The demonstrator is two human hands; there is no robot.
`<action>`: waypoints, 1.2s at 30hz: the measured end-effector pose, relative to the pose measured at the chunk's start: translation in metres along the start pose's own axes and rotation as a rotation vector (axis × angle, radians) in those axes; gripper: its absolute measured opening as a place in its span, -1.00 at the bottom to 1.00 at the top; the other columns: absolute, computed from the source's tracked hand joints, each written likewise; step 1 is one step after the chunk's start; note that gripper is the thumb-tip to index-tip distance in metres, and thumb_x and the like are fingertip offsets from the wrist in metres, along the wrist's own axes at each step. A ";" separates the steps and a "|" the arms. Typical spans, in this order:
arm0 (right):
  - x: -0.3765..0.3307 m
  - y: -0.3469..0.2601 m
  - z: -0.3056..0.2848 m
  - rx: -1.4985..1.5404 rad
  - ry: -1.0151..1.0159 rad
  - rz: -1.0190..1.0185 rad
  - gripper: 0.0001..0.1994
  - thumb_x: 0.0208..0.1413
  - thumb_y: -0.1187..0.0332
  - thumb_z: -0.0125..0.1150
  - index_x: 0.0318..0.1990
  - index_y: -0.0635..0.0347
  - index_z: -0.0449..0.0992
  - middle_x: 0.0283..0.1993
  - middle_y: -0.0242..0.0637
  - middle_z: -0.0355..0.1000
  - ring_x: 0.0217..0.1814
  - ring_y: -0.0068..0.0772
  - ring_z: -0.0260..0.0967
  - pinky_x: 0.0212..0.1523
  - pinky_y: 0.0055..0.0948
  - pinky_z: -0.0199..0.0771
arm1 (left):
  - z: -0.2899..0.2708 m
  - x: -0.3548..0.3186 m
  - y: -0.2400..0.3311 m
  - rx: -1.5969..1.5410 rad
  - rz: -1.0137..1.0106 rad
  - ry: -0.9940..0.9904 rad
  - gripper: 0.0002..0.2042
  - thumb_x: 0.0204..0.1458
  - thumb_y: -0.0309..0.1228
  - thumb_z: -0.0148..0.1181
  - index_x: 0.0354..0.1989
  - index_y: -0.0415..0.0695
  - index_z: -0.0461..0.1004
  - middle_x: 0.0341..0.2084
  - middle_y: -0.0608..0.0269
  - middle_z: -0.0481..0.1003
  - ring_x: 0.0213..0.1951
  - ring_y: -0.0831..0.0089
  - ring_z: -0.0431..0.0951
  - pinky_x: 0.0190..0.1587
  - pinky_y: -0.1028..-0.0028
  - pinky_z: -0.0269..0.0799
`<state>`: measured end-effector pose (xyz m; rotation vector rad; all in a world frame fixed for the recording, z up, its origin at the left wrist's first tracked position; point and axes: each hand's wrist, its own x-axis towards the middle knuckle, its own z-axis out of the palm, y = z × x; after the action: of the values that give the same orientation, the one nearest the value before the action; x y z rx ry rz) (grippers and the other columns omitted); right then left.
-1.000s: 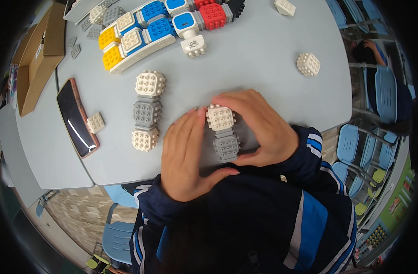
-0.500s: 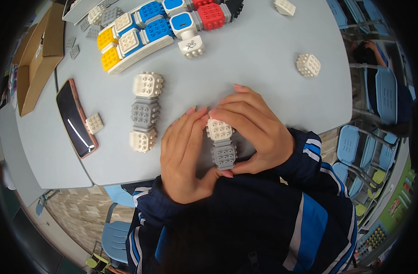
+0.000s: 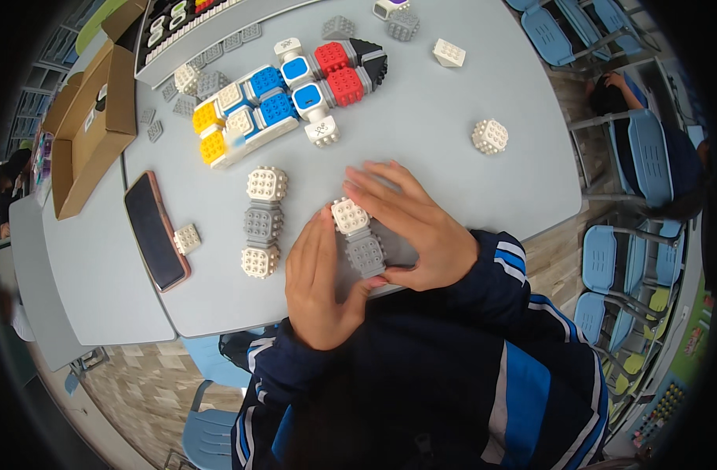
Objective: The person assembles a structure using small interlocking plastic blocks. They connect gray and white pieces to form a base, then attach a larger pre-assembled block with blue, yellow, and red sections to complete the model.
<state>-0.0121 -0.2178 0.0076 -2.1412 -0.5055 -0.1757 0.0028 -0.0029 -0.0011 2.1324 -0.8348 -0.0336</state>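
Both my hands cup a short stack of studded cube blocks, a white block joined to a grey block, low over the near edge of the grey table. My left hand presses its left side with flat fingers. My right hand wraps the right side, fingers spread above the white block. To the left lies a joined row of three cubes, white, grey, white.
A phone lies at the left with a small white cube beside it. A colourful block assembly lies farther back, a loose white cube at the right, a cardboard box at far left. Blue chairs stand at the right.
The hands and the two-block stack stay in nearly the same spot. The right fingers have spread a little over the white block.
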 end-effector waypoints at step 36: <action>-0.034 -0.015 -0.015 0.063 -0.023 0.016 -0.55 -0.18 0.25 0.54 -0.12 0.29 0.61 -0.05 -0.19 0.53 -0.11 -0.14 0.44 -0.09 -0.25 0.44 | -0.010 0.000 0.002 -0.034 0.027 -0.056 0.08 -0.31 0.12 0.53 0.39 -0.28 0.25 0.38 -0.38 0.11 0.28 -0.21 0.29 0.28 0.07 0.22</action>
<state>-0.0483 -0.2320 0.0167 -2.0873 -0.5003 -0.1247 0.0050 0.0031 0.0071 2.0968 -0.8891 -0.0928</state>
